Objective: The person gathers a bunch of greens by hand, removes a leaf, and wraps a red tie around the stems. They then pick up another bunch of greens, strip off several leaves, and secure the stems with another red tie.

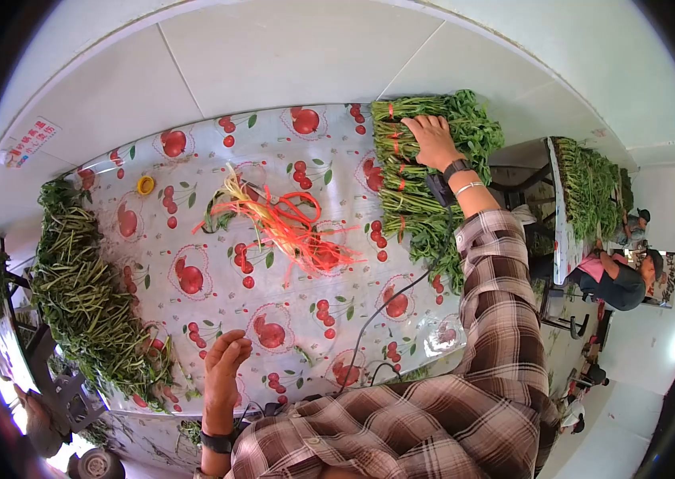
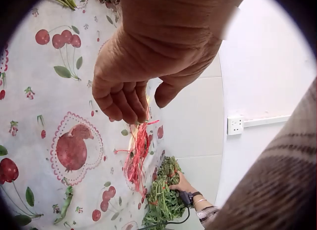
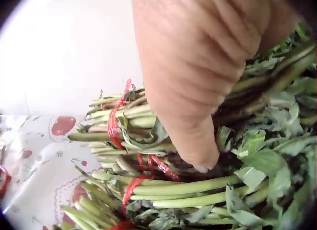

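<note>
My right hand [image 1: 435, 145] lies over the topmost of several tied bundles of leafy greens [image 1: 401, 177] at the table's right end. Close up in the right wrist view, its thumb [image 3: 195, 146] digs down among the stems beside red ties [image 3: 115, 122], gripping a bundle; the other fingers are hidden behind the hand. Bent loosely, my left hand [image 1: 225, 369] hovers over the near edge of the table with nothing in it. A tangle of red and pale plastic strips [image 1: 297, 227] lies mid-table, with red-handled scissors [image 1: 303, 209] partly under it.
Loose greens [image 1: 90, 295] are heaped along the left end of the patterned tablecloth [image 1: 193, 319]. A yellow tape roll [image 1: 145, 185] sits near the back left. One black cable [image 1: 377, 311] crosses the cloth. Behind stands a tiled wall [image 1: 289, 56]; more greens and people are at far right.
</note>
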Demonstrator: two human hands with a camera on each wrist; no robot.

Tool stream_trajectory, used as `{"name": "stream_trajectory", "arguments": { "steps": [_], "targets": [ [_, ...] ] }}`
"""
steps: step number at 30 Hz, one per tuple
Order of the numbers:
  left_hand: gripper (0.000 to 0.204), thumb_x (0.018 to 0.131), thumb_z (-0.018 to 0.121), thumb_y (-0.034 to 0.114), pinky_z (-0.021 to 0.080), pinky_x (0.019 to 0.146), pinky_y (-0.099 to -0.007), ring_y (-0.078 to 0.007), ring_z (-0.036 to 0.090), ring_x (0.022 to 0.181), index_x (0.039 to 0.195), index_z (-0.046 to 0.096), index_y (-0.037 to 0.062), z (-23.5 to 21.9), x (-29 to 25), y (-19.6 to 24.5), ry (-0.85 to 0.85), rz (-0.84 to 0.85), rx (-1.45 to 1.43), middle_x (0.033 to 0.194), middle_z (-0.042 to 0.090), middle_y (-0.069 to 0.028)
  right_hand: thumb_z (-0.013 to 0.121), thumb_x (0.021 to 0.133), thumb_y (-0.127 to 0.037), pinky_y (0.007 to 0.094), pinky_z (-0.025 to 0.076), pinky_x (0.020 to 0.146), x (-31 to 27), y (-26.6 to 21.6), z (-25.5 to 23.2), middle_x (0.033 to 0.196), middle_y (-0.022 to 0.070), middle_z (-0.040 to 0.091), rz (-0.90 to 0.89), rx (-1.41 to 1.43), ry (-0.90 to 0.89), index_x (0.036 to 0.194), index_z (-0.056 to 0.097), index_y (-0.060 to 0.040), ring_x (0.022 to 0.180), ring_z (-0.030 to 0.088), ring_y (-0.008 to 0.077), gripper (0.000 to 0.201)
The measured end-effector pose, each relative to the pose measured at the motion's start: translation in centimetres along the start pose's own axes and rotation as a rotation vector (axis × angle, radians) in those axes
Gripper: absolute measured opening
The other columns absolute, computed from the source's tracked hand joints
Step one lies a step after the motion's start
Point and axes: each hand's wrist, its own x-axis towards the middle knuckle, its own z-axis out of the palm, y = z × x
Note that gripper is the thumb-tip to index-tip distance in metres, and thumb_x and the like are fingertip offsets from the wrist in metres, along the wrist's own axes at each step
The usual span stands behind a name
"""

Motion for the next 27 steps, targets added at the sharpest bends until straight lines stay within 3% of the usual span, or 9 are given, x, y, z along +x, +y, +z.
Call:
{"name": "stream_trajectory", "arguments": {
  "steps": [4,5,6,9,12,16,19,23,27],
  "targets": [
    [0.028,0.090,0.056,0.016,0.047,0.082,-0.0256,-0.0105,0.059,0.086,0.113,0.057,0.0010,-0.9,-0.3,0.0,-0.013,0.041,0.011,0.094,0.063,-0.0030,0.072,0.063,-0.007,0.0503,0.021,0.108,-2.0,-0.5,-1.5,0.129,0.0074,0.046,-0.016,0.098,0.102,0.136,0.037,-0.0183,0.126,0.034,0.0297,0.082],
    [0.027,0.090,0.056,0.016,0.047,0.082,-0.0257,-0.0103,0.059,0.085,0.113,0.057,0.0017,-1.1,-0.2,-0.1,-0.003,0.044,0.025,0.094,0.063,-0.0025,0.073,0.066,-0.011,0.0470,0.030,0.104,-2.8,-0.8,-1.9,0.123,0.0077,0.050,-0.023,0.101,0.231,0.130,0.044,-0.0156,0.120,0.039,0.0300,0.071],
    [0.027,0.090,0.056,0.016,0.047,0.082,-0.0257,-0.0103,0.059,0.085,0.113,0.057,0.0017,-1.3,-0.1,-0.2,-0.012,0.041,0.023,0.094,0.063,-0.0025,0.073,0.066,-0.011,0.0470,0.030,0.104,-3.6,-1.0,-2.4,0.123,0.0077,0.050,-0.018,0.094,0.228,0.130,0.044,-0.0156,0.120,0.039,0.0300,0.071],
    [0.026,0.090,0.056,0.016,0.047,0.081,-0.0251,-0.0101,0.058,0.084,0.113,0.058,0.0027,-1.1,-0.1,-0.5,0.004,0.045,0.010,0.093,0.063,-0.0025,0.066,0.077,-0.012,0.0394,0.044,0.088,-6.6,-1.9,-3.3,0.102,0.0071,0.057,0.041,0.239,0.249,0.105,0.061,-0.0090,0.100,0.050,0.0296,0.028],
    [0.026,0.090,0.056,0.016,0.047,0.082,-0.0254,-0.0099,0.058,0.084,0.112,0.058,0.0026,-0.6,0.0,-0.7,-0.039,0.021,0.020,0.092,0.063,-0.0025,0.066,0.077,-0.012,0.0407,0.044,0.086,-8.7,-1.7,-0.9,0.099,0.0072,0.058,0.102,0.293,0.167,0.102,0.062,-0.0083,0.098,0.051,0.0288,0.025],
    [0.026,0.090,0.056,0.015,0.047,0.082,-0.0254,-0.0099,0.059,0.084,0.112,0.058,0.0020,-0.2,-0.5,-0.6,-0.045,0.019,0.076,0.092,0.063,-0.0024,0.066,0.078,-0.013,0.0392,0.041,0.092,-8.0,-4.1,-2.2,0.108,0.0053,0.057,-0.030,0.222,0.388,0.109,0.060,-0.0098,0.105,0.049,0.0268,0.032],
    [0.026,0.090,0.054,0.014,0.045,0.084,-0.0264,-0.0107,0.058,0.086,0.112,0.058,0.0009,-0.1,-0.1,-0.8,-0.048,0.025,0.076,0.094,0.063,-0.0037,0.065,0.079,-0.022,0.0450,0.031,0.104,-4.9,-6.9,-3.4,0.125,0.0070,0.052,-0.106,0.151,0.411,0.118,0.056,-0.0099,0.124,0.040,0.0243,0.042],
    [0.026,0.089,0.054,0.014,0.046,0.083,-0.0265,-0.0115,0.058,0.086,0.111,0.058,0.0004,0.1,0.0,-0.5,-0.008,0.026,0.083,0.093,0.063,-0.0042,0.063,0.080,-0.031,0.0468,0.019,0.111,0.5,-9.8,-1.8,0.137,0.0076,0.044,-0.229,0.018,0.386,0.123,0.053,-0.0074,0.134,0.030,0.0220,0.050],
    [0.026,0.089,0.056,0.015,0.046,0.082,-0.0263,-0.0117,0.059,0.086,0.111,0.058,0.0004,-0.5,0.0,-0.6,0.039,0.040,0.087,0.092,0.063,-0.0045,0.059,0.082,-0.032,0.0462,0.018,0.111,4.3,-10.3,0.5,0.135,0.0087,0.046,-0.218,-0.082,0.252,0.121,0.054,-0.0052,0.135,0.029,0.0219,0.047]
  ]
}}
